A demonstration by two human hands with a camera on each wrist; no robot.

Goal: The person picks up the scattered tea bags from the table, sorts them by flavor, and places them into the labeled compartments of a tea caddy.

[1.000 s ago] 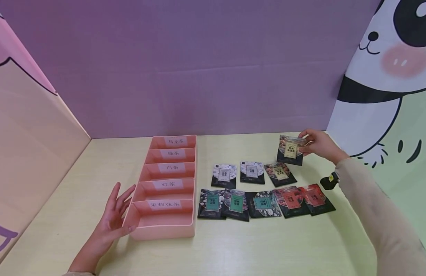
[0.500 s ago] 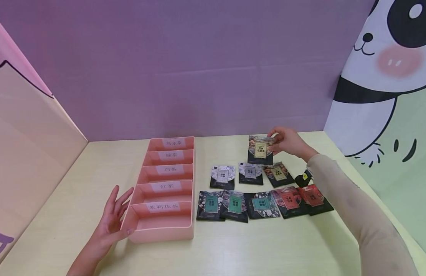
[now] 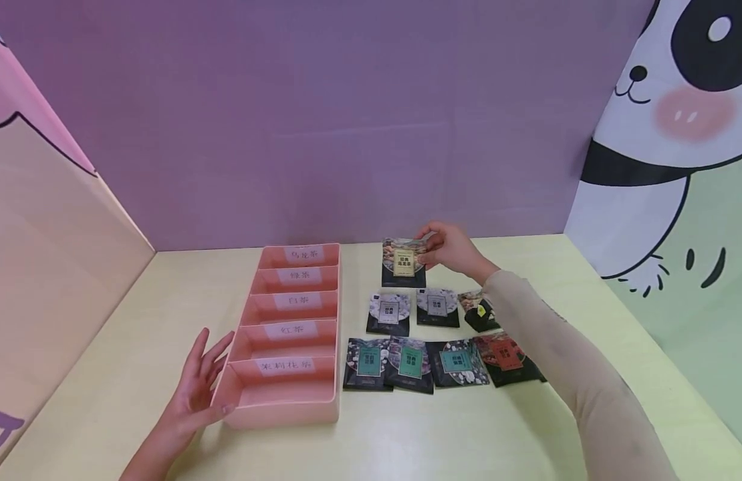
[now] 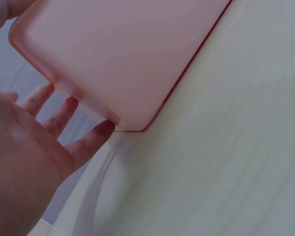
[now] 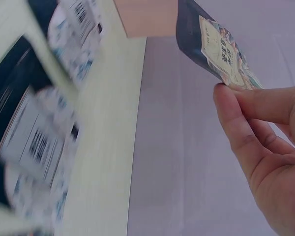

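Observation:
My right hand [image 3: 456, 252] pinches the top right corner of a dark tea sachet with a yellow label [image 3: 404, 263] between thumb and fingers. In the head view it is held upright behind the two white-topped sachets, right of the pink box's far end. The right wrist view shows the same tea sachet [image 5: 221, 49] at the fingertips. My left hand [image 3: 192, 394] rests against the near left corner of the pink divided box [image 3: 287, 415], fingers spread. In the left wrist view, fingertips [image 4: 105, 127] touch the box wall [image 4: 118, 54].
Two white-label sachets [image 3: 388, 312] lie right of the box. Before them are green-label sachets [image 3: 369, 361] and a red-label one [image 3: 505, 357], partly under my right sleeve [image 3: 563, 354]. Another yellow-label sachet [image 3: 470, 304] is partly covered by the wrist. A purple wall [image 3: 371, 133] stands behind.
My right hand has carried the yellow-label tea sachet leftward across the back of the table towards the pink box. The left hand stays at the box's corner.

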